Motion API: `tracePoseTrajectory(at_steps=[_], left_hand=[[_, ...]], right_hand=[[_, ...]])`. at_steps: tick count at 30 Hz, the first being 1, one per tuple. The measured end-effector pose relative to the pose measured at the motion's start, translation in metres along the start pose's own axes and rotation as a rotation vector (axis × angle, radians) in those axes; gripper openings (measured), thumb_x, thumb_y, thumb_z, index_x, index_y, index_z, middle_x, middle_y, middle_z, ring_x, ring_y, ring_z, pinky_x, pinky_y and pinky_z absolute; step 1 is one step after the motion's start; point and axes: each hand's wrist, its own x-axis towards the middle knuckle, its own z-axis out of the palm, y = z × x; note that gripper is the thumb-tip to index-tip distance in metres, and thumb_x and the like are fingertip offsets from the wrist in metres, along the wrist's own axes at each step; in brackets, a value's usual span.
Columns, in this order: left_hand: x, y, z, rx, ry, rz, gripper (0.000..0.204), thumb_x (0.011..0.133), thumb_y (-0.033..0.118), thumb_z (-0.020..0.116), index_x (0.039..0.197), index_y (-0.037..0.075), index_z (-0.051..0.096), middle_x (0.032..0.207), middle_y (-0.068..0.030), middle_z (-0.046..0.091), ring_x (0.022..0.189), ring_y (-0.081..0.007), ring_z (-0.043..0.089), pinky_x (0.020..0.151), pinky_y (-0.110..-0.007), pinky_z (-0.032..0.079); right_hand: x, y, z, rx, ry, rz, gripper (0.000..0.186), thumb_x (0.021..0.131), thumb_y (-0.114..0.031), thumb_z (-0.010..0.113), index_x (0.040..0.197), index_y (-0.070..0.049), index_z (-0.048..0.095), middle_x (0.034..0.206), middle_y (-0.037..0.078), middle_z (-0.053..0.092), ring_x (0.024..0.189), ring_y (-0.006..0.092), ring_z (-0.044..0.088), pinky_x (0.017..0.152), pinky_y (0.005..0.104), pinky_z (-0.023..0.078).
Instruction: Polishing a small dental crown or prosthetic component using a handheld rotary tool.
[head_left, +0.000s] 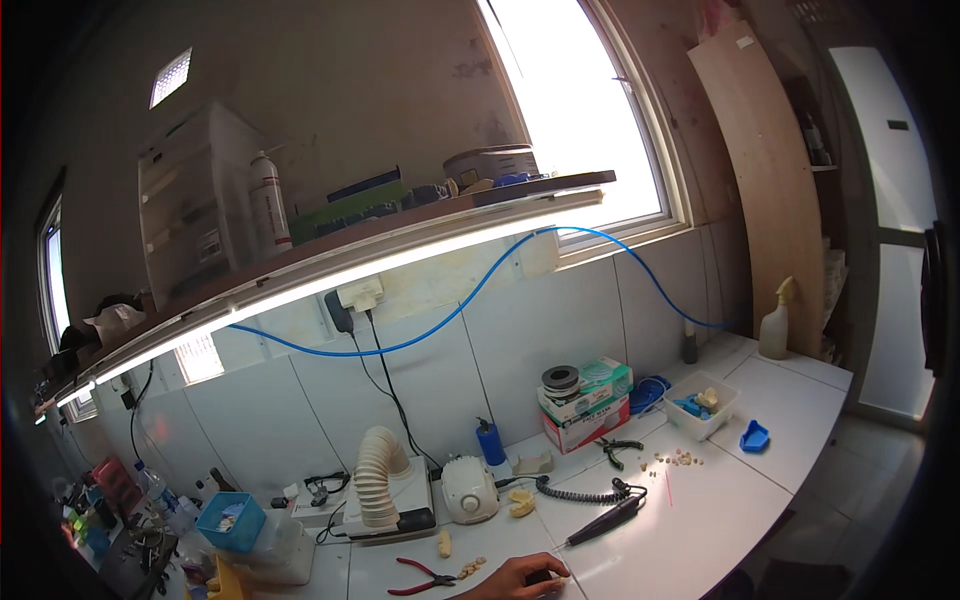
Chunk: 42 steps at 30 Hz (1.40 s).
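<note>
Our hand (520,578), cut off by the lower edge, seems curled around a small dark object (541,577) we cannot identify, beside red-handled pliers (420,577)

The white worktop (700,520) holds red pliers (420,577) near its front edge and a clear tub (703,405) by the back.

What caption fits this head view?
A hand rests on a white workbench near red pliers and a black handpiece.

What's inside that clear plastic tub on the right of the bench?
The clear tub holds blue pieces and a pale lump on top. Anything beneath them is covered, and I cannot tell what the items are.
</note>
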Motion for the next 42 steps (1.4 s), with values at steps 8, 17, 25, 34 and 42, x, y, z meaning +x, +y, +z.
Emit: tracePoseTrajectory(at_steps=[8, 17, 25, 34, 42], left_hand=[[0.005, -0.012, -0.001, 0.063, -0.052, 0.074, 0.021, 0.107, 0.025, 0.077, 0.119, 0.008, 0.075, 0.083, 0.0028, 0.068, 0.069, -0.0038, 0.052, 0.062, -0.026, 0.044], [-0.007, 0.006, -0.005, -0.063, -0.204, -0.299, 0.031, 0.110, 0.027, 0.071, 0.134, 0.006, 0.069, 0.106, -0.0001, 0.068, 0.094, -0.0070, 0.058, 0.084, -0.027, 0.047], [-0.008, 0.018, -0.022, -0.240, 0.126, -0.290, 0.019, 0.107, 0.012, 0.071, 0.125, 0.005, 0.072, 0.096, 0.0031, 0.068, 0.087, -0.0054, 0.061, 0.077, -0.023, 0.049], [0.008, -0.004, -0.021, -0.186, 0.190, -0.131, 0.020, 0.111, 0.016, 0.067, 0.126, 0.004, 0.070, 0.122, -0.0062, 0.072, 0.080, -0.0037, 0.059, 0.065, -0.020, 0.042], [-0.002, 0.005, -0.011, -0.212, 0.270, -0.133, 0.019, 0.111, 0.013, 0.067, 0.126, 0.002, 0.068, 0.103, -0.0018, 0.068, 0.081, -0.0054, 0.058, 0.067, -0.022, 0.046]], right_hand=[[-0.016, -0.006, -0.029, 0.134, 0.122, 0.085, 0.087, 0.100, -0.050, 0.060, 0.172, -0.011, 0.029, 0.169, 0.020, 0.042, 0.146, 0.0417, 0.051, 0.117, 0.0541, 0.047], [-0.084, 0.040, -0.090, 0.217, 0.256, 0.258, 0.086, 0.105, -0.061, 0.052, 0.173, -0.013, 0.027, 0.170, 0.020, 0.040, 0.146, 0.0427, 0.049, 0.116, 0.0568, 0.046], [-0.134, -0.084, -0.049, 0.414, 0.231, -0.009, 0.042, 0.113, -0.053, 0.057, 0.104, -0.013, 0.067, 0.086, -0.002, 0.057, 0.078, 0.0133, 0.054, 0.071, 0.0311, 0.045], [-0.177, -0.273, -0.061, 1.005, -0.134, -0.213, 0.056, 0.114, -0.057, 0.049, 0.101, -0.008, 0.071, 0.080, 0.004, 0.051, 0.076, 0.0205, 0.047, 0.072, 0.0354, 0.041], [-0.200, -0.300, -0.037, 1.187, -0.316, -0.121, 0.055, 0.117, -0.053, 0.044, 0.102, -0.006, 0.067, 0.078, 0.002, 0.045, 0.072, 0.0174, 0.042, 0.069, 0.0328, 0.040]])
